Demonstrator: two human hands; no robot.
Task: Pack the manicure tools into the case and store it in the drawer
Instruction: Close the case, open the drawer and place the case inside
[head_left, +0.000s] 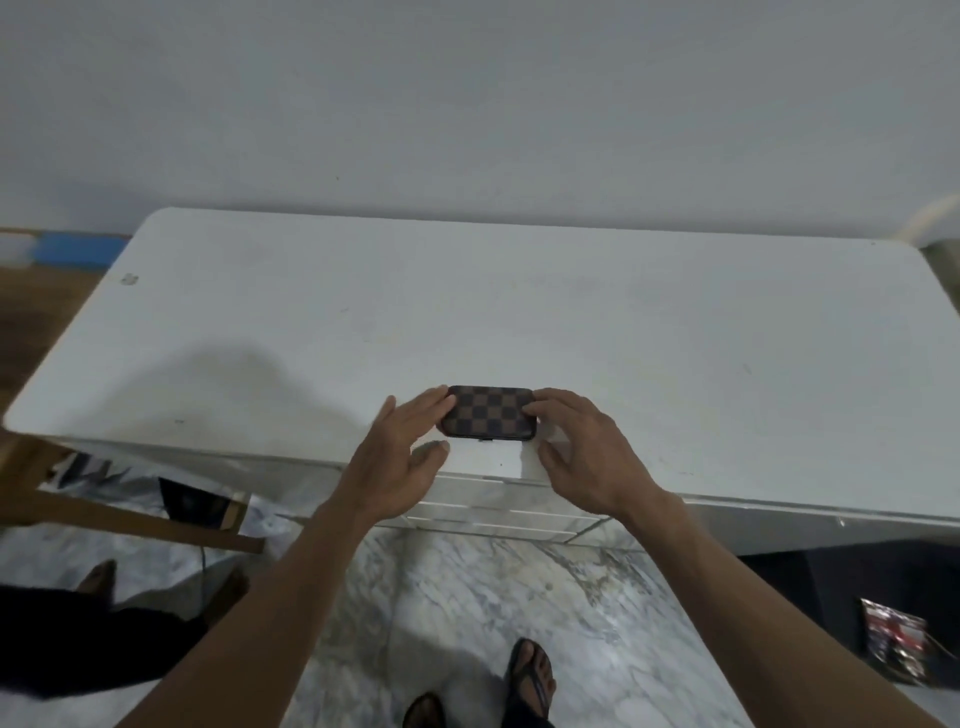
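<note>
A brown-and-black checkered covering, leather-like with a slight sheen, is seen on the case (491, 412). The tabletop (519, 312) is finished in smooth, matt white, marked by faint scuffs and specks. The floor (467, 597) is laid in polished grey-veined marble. Bare brown wood is shown by the chair frame (104, 512).

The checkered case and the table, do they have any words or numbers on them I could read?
No readable text anywhere.
Checkered case: only brown and dark squares, no words.
White table: a small sticker near its far left corner, too small and blurred to read.
Colourful packet on the floor at right: print too blurred to read.
</note>
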